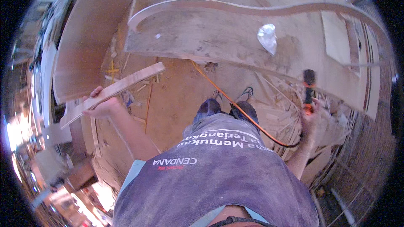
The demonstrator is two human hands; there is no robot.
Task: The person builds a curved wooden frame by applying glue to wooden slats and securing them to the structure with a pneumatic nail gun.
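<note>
My left hand [103, 106] is closed around a flat wooden strip [126, 82], its far end slanting up toward the workbench. At the right, my right hand [310, 115] grips a black-and-orange hand tool [309, 90], which points away from me over the bench's near edge; its exact kind is hard to make out. An orange hose [246, 115] runs from under the bench across my legs and curves up near my right wrist. Beyond both hands, a long wavy wooden strip [235, 6] stands on edge on the plywood bench top [202, 38].
A crumpled clear plastic bag [267, 39] lies on the bench. A large curved panel [94, 29] stands at the left. Wood offcuts [280, 122] litter the floor at the right, and a thin stick [148, 103] lies on the floor at the left.
</note>
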